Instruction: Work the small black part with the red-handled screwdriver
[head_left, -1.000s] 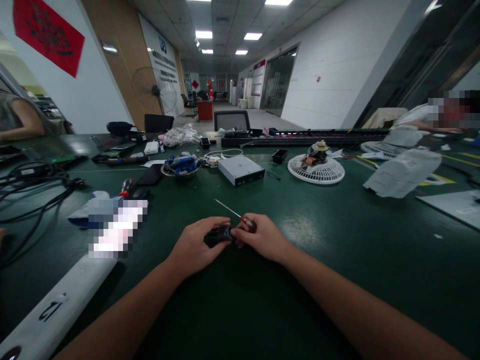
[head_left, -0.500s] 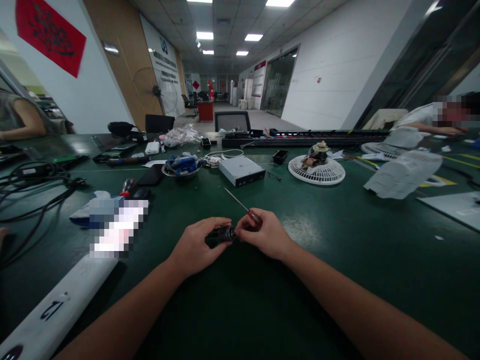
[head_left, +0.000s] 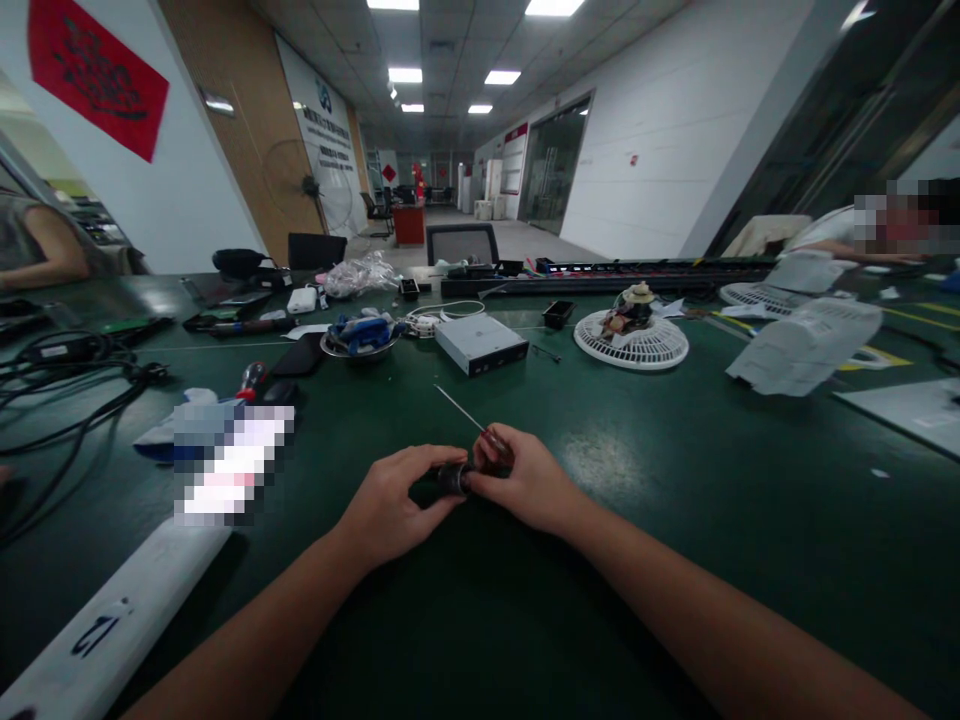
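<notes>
My left hand [head_left: 394, 500] grips a small black cylindrical part [head_left: 454, 478] low over the green table mat, and the fingers of my right hand [head_left: 525, 480] press against its other end. That right hand also pinches a thin screwdriver [head_left: 469, 420] by its red handle. Its steel shaft points up and to the left, away from the part, with the tip in the air. My fingers hide most of the black part.
Beyond my hands lie a silver optical drive [head_left: 480, 344], a steel bowl [head_left: 360, 346] holding blue items, and a white fan guard [head_left: 631, 342] with parts on it. Black cables [head_left: 67, 375] sprawl at left. A co-worker's arm [head_left: 847, 250] rests at far right.
The screwdriver shaft has swung left compared with half a second ago. My hands have closed in around the black part, covering more of it.
</notes>
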